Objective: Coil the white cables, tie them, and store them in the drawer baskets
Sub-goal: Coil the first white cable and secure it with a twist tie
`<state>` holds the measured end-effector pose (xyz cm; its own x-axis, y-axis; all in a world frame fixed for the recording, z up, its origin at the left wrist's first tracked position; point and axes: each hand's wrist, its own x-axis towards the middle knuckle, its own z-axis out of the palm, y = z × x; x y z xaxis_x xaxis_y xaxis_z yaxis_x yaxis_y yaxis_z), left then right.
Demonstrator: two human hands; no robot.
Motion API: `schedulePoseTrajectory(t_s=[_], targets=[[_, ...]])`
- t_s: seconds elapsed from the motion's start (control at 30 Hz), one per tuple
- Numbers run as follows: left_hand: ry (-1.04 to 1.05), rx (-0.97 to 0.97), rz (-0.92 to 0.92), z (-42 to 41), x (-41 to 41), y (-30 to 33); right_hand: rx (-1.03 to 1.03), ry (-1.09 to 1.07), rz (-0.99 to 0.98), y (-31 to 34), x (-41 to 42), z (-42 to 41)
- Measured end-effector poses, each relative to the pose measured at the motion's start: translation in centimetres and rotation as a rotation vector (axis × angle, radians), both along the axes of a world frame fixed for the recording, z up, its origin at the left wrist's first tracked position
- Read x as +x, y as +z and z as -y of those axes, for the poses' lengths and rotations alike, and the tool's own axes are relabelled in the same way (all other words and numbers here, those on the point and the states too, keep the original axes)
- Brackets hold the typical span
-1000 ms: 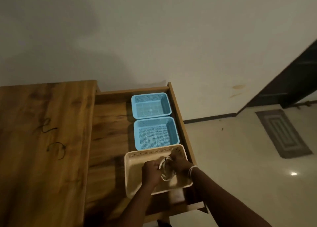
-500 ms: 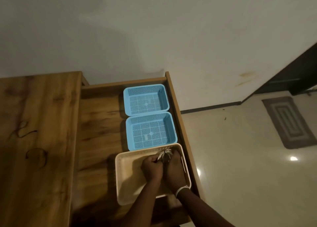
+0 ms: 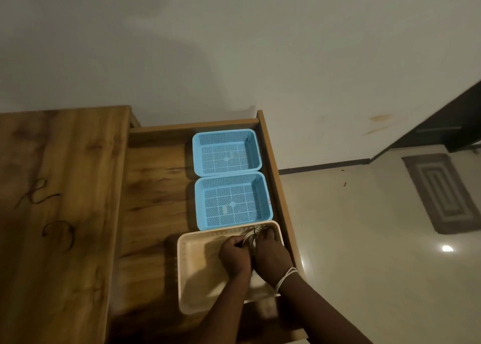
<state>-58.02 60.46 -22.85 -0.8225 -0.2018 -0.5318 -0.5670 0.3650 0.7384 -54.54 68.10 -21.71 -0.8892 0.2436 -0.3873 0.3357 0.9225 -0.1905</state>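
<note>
Two hands: both work together over the near basket, side by side and touching.
Left hand (image 3: 234,256): fingers curled, gripping the near side of the coiled white cable bundle (image 3: 250,239).
Right hand (image 3: 270,255): fingers curled round the far side of the same bundle; a white cord loop (image 3: 285,278) circles its wrist.
Cable position: the coiled white cable bundle sits between the two hands, inside the far right corner of the beige basket; a thin dark tie seems to cross it, though it is too small to be sure.
Near basket: the beige rectangular plastic basket (image 3: 192,265) lies at the front of the open wooden drawer (image 3: 153,200), against the drawer's right side.
Middle basket: a blue perforated plastic basket (image 3: 233,200) sits just behind the beige one, touching it.
Far basket: a second blue perforated plastic basket (image 3: 226,151) sits behind the first, close to the drawer's back wall.
Tabletop: the wooden table surface (image 3: 57,213) spreads to the left, with two thin dark wire ties (image 3: 56,230) lying on it.
Floor: a grey patterned rectangular mat (image 3: 440,191) lies on pale tiles to the right, well apart from the drawer.
</note>
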Motion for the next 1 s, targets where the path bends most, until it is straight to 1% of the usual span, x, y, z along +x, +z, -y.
schedulePoseTrajectory(t_s=[0.17, 0.23, 0.37, 0.47, 0.53, 0.63, 0.73, 0.8, 0.87, 0.9, 1.0], targets=[[-0.001, 0.028, 0.005, 0.7, 0.6, -0.4, 0.087, 0.315, 0.073, -1.9, -0.9, -0.8], [-0.035, 0.043, -0.009, 1.1, 0.8, -0.4, 0.060, 0.360, 0.085, -1.3, -1.1, -1.2], [-0.198, 0.030, -0.025, 2.0, 0.6, -0.4, 0.031, 0.294, 0.072, -1.2, -0.9, -1.0], [-0.361, -0.005, -0.046, 2.5, 0.2, 0.4, -0.023, 0.172, 0.087, -1.5, -0.8, -0.4], [-0.419, -0.043, -0.058, 2.7, -0.1, 0.5, -0.022, 0.123, 0.094, -1.2, -0.9, -0.3], [-0.434, -0.100, -0.034, 2.8, -0.3, 0.4, 0.007, 0.124, 0.086, -0.8, -0.8, 0.0], [-0.384, -0.124, -0.012, 2.8, -0.1, 0.5, 0.007, 0.145, 0.073, -0.7, -0.4, 0.0], [-0.342, -0.129, -0.010, 3.1, 0.0, 0.5, -0.042, 0.137, 0.040, 0.2, -0.3, -0.2], [-0.328, -0.108, 0.008, 3.7, 0.0, 0.5, -0.147, 0.133, 0.018, 1.1, -0.3, -0.4], [-0.326, -0.098, 0.018, 4.1, 0.0, 0.5, -0.195, 0.139, -0.036, 1.4, -0.2, -0.5], [-0.325, -0.077, 0.007, 5.8, 0.0, 1.2, -0.278, 0.016, -0.133, 2.4, -0.4, -0.8]])
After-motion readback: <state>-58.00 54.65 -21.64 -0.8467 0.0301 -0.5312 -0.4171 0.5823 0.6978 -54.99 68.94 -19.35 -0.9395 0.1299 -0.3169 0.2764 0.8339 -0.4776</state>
